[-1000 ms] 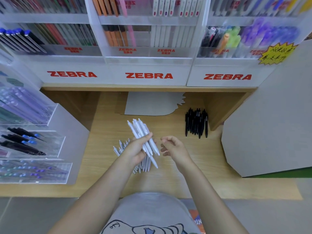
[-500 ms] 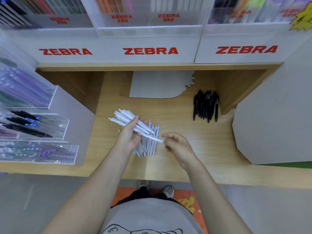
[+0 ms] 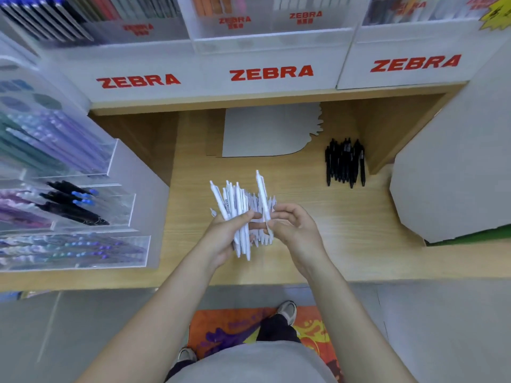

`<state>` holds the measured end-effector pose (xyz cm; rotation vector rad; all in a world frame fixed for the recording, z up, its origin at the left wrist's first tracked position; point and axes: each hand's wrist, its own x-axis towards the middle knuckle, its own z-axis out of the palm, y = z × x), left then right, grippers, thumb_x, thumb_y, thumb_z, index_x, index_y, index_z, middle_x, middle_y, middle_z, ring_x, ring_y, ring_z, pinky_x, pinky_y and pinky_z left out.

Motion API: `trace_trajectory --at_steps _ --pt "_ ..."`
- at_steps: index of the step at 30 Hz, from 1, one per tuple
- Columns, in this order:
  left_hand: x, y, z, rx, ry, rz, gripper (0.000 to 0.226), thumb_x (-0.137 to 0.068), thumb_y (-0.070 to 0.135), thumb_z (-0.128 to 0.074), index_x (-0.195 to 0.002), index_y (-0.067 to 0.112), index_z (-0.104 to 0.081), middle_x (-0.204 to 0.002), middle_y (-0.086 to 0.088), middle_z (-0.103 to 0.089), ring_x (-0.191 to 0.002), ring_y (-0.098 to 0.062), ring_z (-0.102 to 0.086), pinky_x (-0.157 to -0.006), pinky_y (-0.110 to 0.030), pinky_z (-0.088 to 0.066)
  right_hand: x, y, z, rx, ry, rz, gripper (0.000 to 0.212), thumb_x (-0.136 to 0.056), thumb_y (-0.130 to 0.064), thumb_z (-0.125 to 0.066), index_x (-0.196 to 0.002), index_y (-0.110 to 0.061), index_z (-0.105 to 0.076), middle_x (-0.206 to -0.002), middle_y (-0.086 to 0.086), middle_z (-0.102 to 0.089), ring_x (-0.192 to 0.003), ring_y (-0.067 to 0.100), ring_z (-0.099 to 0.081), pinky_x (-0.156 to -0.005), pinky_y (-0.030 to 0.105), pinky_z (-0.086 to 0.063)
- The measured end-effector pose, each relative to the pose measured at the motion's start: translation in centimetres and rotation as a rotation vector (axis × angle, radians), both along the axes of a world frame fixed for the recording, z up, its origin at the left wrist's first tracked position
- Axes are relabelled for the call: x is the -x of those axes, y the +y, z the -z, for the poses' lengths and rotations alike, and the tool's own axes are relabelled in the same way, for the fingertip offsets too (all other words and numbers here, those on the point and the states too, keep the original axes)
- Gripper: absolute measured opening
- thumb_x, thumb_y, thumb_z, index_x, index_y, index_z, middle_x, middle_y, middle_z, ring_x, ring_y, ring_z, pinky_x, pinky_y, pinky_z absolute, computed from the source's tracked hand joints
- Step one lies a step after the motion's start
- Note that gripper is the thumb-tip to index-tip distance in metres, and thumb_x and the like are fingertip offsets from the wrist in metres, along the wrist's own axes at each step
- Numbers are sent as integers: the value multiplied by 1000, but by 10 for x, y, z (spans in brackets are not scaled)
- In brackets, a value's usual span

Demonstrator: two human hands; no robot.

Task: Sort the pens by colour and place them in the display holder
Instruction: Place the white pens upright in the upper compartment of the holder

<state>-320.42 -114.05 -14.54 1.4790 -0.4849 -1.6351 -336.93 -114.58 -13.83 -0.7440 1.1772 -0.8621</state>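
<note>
My left hand (image 3: 224,236) grips a bundle of white pens (image 3: 233,205) that stands nearly upright above the wooden shelf (image 3: 345,233). My right hand (image 3: 293,228) pinches a single white pen (image 3: 262,197) just right of the bundle, its tip pointing away from me. More white pens (image 3: 255,239) lie on the shelf beneath both hands, mostly hidden. A row of black pens (image 3: 345,161) lies at the shelf's right. The white ZEBRA display holder (image 3: 272,73) with clear compartments runs along the back.
A clear tiered rack (image 3: 83,205) with purple, black and blue pens stands at the left. A grey card (image 3: 271,134) lies at the shelf's back. A large grey board (image 3: 453,167) leans at the right. My shoes and an orange mat (image 3: 229,327) show below.
My left hand has turned the bundle from slanting left to nearly upright. My right hand has lifted one white pen and holds it upright beside the bundle.
</note>
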Motion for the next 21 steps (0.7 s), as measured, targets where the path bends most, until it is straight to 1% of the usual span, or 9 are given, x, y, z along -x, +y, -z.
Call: trace_trajectory --at_steps 3,7,10,11,13,15,17,19,21 --pt "-31 21 -17 84 15 -6 16 -93 8 -64 -108 8 -70 -101 -12 -76 -84 -25 -73 -69 -35 -60 -38 23 -16 59 67 -34 23 -83 2 -70 -102 -9 -63 -93 3 -68 -85 24 -73 -77 30 -53" --pt "-98 63 -32 170 -24 -18 8 -89 8 -70 -94 13 -70 -87 -4 -77 -79 -21 -72 -69 -36 -59 -112 63 -32 153 185 -144 13 -81 0 -74 -90 -5 -66 -84 4 -69 -75 23 -69 -65 27 -52" --pt "-165 106 -34 192 -46 3 40 -66 26 -86 -97 4 -71 -92 -13 -75 -87 -30 -71 -83 -44 -58 -175 99 -39 232 264 -194 9 -84 -3 -72 -82 -11 -68 -79 5 -68 -70 18 -60 -62 26 -50" --pt "-189 123 -36 194 -38 17 43 -63 27 -86 -97 4 -72 -89 -12 -76 -84 -27 -72 -81 -41 -58 -197 110 -42 243 272 -179 8 -87 -5 -70 -83 -11 -68 -80 6 -68 -68 18 -60 -62 28 -50" --pt "-236 154 -40 210 -34 71 26 -73 18 -83 -94 8 -72 -81 -5 -76 -75 -18 -71 -70 -31 -57 -240 129 -50 230 254 -131 1 -92 -11 -66 -91 -11 -67 -82 6 -67 -65 17 -61 -63 30 -51" --pt "-280 183 -49 226 -39 107 14 -84 8 -75 -98 9 -70 -79 -1 -76 -73 -14 -71 -66 -24 -55 -285 147 -60 216 240 -120 11 -93 -17 -67 -101 -10 -66 -86 9 -66 -65 16 -63 -63 30 -53" --pt "-321 207 -54 238 -66 117 24 -79 14 -82 -99 9 -70 -79 -2 -76 -72 -15 -72 -67 -25 -55 -327 161 -70 246 269 -153 20 -92 -19 -68 -107 -6 -65 -91 13 -66 -67 15 -64 -61 27 -53" --pt "-356 227 -58 231 -105 105 49 -63 32 -88 -102 8 -70 -86 -10 -77 -78 -21 -72 -72 -32 -56 -364 174 -79 300 297 -209 21 -93 -15 -66 -106 2 -64 -82 10 -66 -64 13 -63 -60 27 -54" --pt "-385 241 -60 230 -111 56 50 -62 32 -86 -104 10 -71 -93 -15 -76 -83 -26 -73 -77 -37 -58 -393 183 -88 334 279 -245 19 -94 -10 -63 -102 7 -65 -73 4 -66 -61 13 -63 -63 30 -55"
